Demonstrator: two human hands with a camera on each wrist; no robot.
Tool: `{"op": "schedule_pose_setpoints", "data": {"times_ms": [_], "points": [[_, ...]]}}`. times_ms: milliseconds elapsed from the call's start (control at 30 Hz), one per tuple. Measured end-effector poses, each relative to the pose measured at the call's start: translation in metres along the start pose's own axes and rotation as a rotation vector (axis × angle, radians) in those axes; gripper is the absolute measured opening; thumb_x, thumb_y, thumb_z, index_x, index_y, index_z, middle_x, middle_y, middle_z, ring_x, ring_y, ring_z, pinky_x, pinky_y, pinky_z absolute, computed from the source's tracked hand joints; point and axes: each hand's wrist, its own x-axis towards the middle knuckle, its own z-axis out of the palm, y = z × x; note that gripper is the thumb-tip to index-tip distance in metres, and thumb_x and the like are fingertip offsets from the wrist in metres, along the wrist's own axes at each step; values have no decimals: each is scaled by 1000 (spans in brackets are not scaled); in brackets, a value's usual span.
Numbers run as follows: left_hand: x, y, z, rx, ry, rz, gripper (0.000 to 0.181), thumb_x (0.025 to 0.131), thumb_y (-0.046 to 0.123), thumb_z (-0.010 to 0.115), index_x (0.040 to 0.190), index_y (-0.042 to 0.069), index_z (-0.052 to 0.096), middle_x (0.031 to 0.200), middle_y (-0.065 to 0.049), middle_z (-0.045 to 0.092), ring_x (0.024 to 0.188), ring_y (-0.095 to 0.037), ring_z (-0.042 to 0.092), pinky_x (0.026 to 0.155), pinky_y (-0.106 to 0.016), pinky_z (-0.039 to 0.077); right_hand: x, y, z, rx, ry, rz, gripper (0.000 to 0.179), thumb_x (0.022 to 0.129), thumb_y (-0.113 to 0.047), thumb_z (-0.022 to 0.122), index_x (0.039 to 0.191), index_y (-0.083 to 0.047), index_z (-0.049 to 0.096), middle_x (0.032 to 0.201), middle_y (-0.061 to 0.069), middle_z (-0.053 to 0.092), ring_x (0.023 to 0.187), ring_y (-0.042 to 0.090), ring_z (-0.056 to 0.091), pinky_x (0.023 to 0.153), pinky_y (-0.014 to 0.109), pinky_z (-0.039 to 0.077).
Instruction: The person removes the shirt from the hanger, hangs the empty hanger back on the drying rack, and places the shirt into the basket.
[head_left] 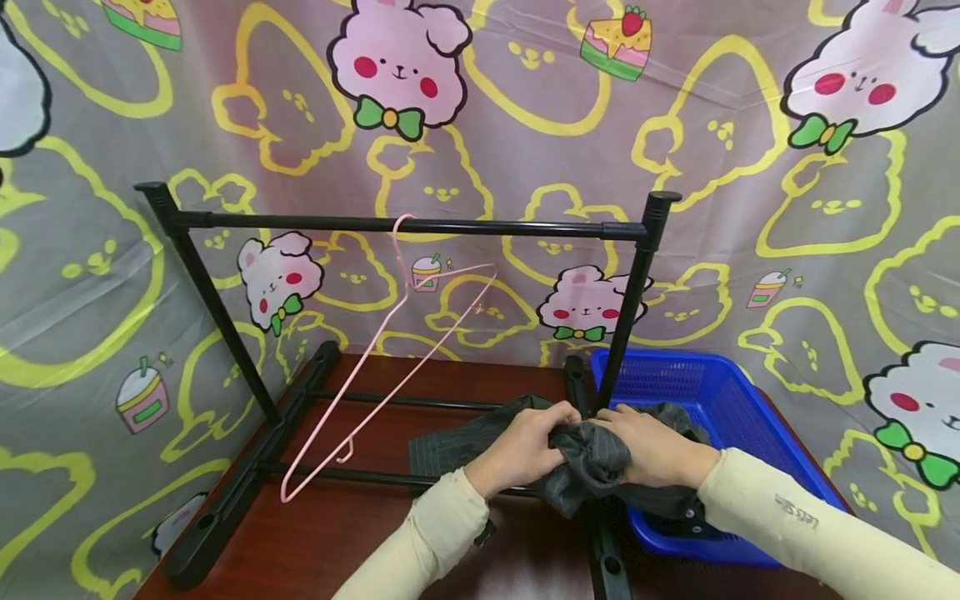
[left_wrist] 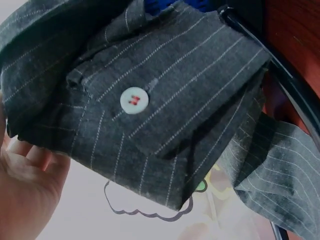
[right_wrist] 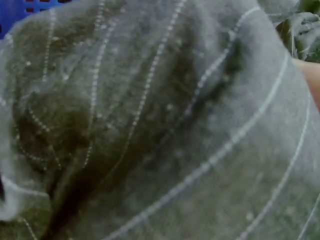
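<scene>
Both hands hold a bunched dark grey pinstriped shirt (head_left: pixel 596 457) over the right foot of the rack and the near-left part of the blue basket. My left hand (head_left: pixel 525 442) grips the cloth with curled fingers and thumb. Close beside it, my right hand (head_left: pixel 648 446) holds the bundle from the right. One end of the shirt trails left over the rack's lower bars. In the left wrist view a pale button (left_wrist: pixel 134 100) with red thread sits on a folded part of the shirt. Striped cloth (right_wrist: pixel 165 120) fills most of the right wrist view and hides the right fingers.
A black clothes rack (head_left: pixel 517 227) stands on the reddish-brown table (head_left: pixel 315 546). From its top bar hangs a bare pink hanger (head_left: pixel 360 367), left of my hands. The blue plastic basket (head_left: pixel 780 450) stands at the right. A patterned curtain (head_left: pixel 517 150) surrounds the table.
</scene>
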Motion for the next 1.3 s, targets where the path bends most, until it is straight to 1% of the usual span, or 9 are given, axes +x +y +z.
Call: {"op": "schedule_pose_setpoints", "data": {"times_ms": [67, 233, 367, 533, 633, 733, 933, 1067, 1300], "points": [[0, 1, -1, 9, -18, 11, 25, 86, 13, 70, 107, 14, 56, 101, 2, 66, 90, -1, 59, 81, -14, 44, 0, 1, 0, -2, 35, -22, 46, 76, -23, 79, 118, -19, 63, 107, 1, 60, 92, 21, 55, 75, 45, 48], [-1, -2, -2, -21, -104, -23, 33, 86, 15, 71, 114, 17, 54, 104, 5, 64, 89, 1, 56, 78, -14, 44, -3, 2, 0, 6, 53, -8, 27, 77, -17, 76, 103, -20, 70, 101, -1, 60, 85, 16, 52, 69, 38, 48], [-5, -11, -7, -90, -184, -64, 44, 85, 24, 72, 124, 21, 51, 111, 9, 61, 94, 1, 55, 80, -18, 45, -5, 0, 1, 10, 39, 51, 23, 78, -17, 75, 101, -19, 71, 103, 0, 61, 89, 17, 54, 73, 41, 49], [-16, -24, -21, -99, -276, -115, 75, 79, 39, 76, 142, 24, 37, 127, 7, 50, 111, -5, 50, 90, -27, 45, -7, -1, 1, 3, 48, 79, 27, 76, -14, 74, 103, -18, 71, 105, 0, 61, 93, 19, 55, 76, 43, 49], [-24, -32, -31, -50, -334, -188, 88, 77, 43, 76, 148, 22, 29, 133, 2, 44, 119, -13, 46, 94, -32, 43, -8, 1, 0, 0, 69, 64, 28, 75, -13, 73, 102, -19, 71, 103, -2, 60, 91, 17, 55, 75, 42, 49], [-31, -41, -37, 30, -361, -289, 87, 78, 43, 76, 148, 18, 30, 137, -2, 41, 126, -18, 41, 96, -34, 41, -10, 3, -1, 1, 94, 49, 27, 75, -12, 74, 100, -22, 70, 98, -7, 59, 89, 14, 54, 74, 40, 49], [-43, -63, -40, 183, -325, -524, 64, 85, 39, 69, 138, 11, 45, 137, -14, 41, 126, -32, 40, 94, -47, 41, -10, 5, -6, -1, 122, 28, 30, 72, -9, 75, 98, -25, 70, 95, -11, 58, 86, 11, 53, 72, 37, 49], [-52, -77, -37, 224, -319, -656, 64, 85, 35, 69, 137, 7, 46, 137, -24, 38, 125, -42, 36, 92, -55, 40, -11, 5, -10, -13, 133, 21, 32, 71, -9, 76, 98, -23, 70, 96, -10, 59, 86, 11, 53, 72, 37, 49], [-64, -98, -30, 303, -308, -784, 71, 79, 34, 75, 136, 4, 45, 122, -27, 45, 112, -45, 41, 85, -56, 42, -12, 7, -17, -44, 138, 35, 29, 71, -11, 76, 98, -21, 70, 96, -9, 58, 85, 11, 52, 71, 37, 49]]}}
